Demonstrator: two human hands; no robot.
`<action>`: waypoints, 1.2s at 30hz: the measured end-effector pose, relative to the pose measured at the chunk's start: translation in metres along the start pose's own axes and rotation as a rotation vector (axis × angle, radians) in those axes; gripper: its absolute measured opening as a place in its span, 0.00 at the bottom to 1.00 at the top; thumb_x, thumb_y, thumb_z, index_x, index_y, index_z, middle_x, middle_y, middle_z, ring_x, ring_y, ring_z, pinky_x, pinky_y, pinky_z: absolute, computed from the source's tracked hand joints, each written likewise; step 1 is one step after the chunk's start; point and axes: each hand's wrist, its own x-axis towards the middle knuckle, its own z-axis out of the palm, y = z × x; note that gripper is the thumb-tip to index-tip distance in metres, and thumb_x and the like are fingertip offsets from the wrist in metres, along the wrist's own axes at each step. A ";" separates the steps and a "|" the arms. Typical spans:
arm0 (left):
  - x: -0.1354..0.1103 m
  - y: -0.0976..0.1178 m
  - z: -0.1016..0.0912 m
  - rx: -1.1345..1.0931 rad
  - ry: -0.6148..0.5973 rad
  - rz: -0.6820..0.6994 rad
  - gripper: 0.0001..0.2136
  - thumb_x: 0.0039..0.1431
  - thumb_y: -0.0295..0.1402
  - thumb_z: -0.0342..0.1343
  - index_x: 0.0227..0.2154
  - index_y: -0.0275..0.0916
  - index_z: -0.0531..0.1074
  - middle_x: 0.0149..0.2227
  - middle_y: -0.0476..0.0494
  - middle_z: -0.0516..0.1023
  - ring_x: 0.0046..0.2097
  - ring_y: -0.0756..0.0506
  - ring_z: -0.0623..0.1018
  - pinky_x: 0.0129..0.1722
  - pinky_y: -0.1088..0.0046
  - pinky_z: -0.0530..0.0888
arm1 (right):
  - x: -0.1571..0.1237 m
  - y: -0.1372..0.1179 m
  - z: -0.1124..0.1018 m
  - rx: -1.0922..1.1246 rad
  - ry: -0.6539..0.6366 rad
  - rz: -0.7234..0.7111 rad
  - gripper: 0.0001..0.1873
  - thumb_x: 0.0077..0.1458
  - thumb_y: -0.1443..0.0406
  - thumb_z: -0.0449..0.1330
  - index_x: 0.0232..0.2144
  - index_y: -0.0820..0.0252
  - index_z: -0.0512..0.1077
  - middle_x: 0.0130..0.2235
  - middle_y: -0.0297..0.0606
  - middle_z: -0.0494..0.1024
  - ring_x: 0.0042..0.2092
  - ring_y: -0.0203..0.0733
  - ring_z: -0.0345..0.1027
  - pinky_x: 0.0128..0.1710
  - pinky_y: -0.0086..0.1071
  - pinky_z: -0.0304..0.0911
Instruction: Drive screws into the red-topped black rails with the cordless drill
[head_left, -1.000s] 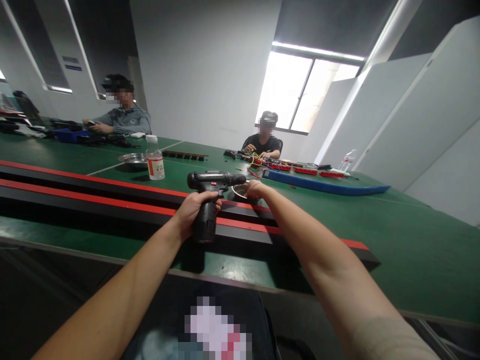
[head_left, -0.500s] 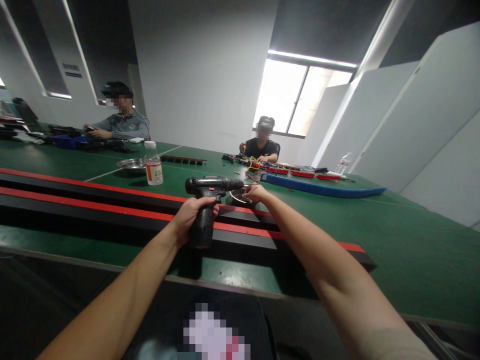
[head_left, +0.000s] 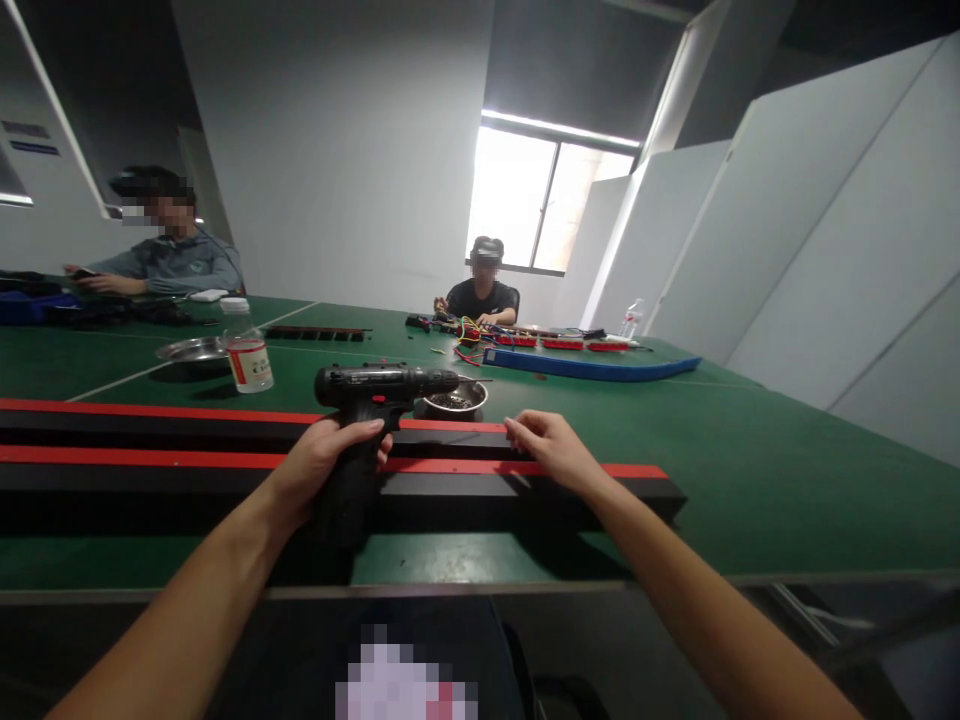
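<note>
My left hand [head_left: 324,452] is wrapped round the grip of a black cordless drill [head_left: 367,384], its thin bit pointing right. Just above the far bar, my right hand [head_left: 553,448] has thumb and fingers pinched together; whatever sits between the fingertips is too small to make out. Beneath both hands lie two long black bars with red top strips, a near bar [head_left: 225,459] and a far bar [head_left: 172,413], running side by side across the table. Behind the drill bit stands a metal bowl [head_left: 481,402] holding many small dark pieces, probably screws.
On the green table [head_left: 787,480] are a bottle with a red label [head_left: 250,362], a metal dish [head_left: 174,352], a blue curved strip [head_left: 592,365] and a wired assembly with red parts [head_left: 517,340]. One person [head_left: 484,295] sits opposite, another person [head_left: 176,262] at the left.
My right hand has come out of the metal bowl toward me, to above the bars, fingers pinched. The drill is still in my left hand. The view has turned to the right.
</note>
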 end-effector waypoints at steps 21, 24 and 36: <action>-0.029 0.002 0.009 0.109 -0.047 -0.039 0.09 0.48 0.36 0.69 0.27 0.35 0.79 0.27 0.42 0.78 0.29 0.47 0.75 0.28 0.75 0.74 | -0.029 0.021 0.005 0.445 0.203 0.151 0.24 0.49 0.47 0.70 0.37 0.62 0.82 0.34 0.41 0.80 0.34 0.40 0.72 0.34 0.33 0.72; -0.031 0.002 0.010 0.134 -0.082 -0.034 0.10 0.48 0.37 0.68 0.25 0.35 0.79 0.26 0.42 0.77 0.28 0.46 0.75 0.27 0.74 0.73 | -0.030 0.020 0.005 0.326 0.212 0.105 0.24 0.56 0.45 0.64 0.31 0.62 0.79 0.31 0.39 0.79 0.32 0.38 0.71 0.32 0.30 0.66; -0.029 -0.001 0.005 0.129 -0.080 -0.005 0.09 0.49 0.35 0.67 0.30 0.35 0.80 0.28 0.41 0.79 0.28 0.46 0.75 0.28 0.75 0.74 | -0.030 0.014 0.003 0.212 0.163 0.056 0.27 0.61 0.44 0.57 0.26 0.60 0.73 0.28 0.36 0.75 0.29 0.38 0.67 0.31 0.31 0.61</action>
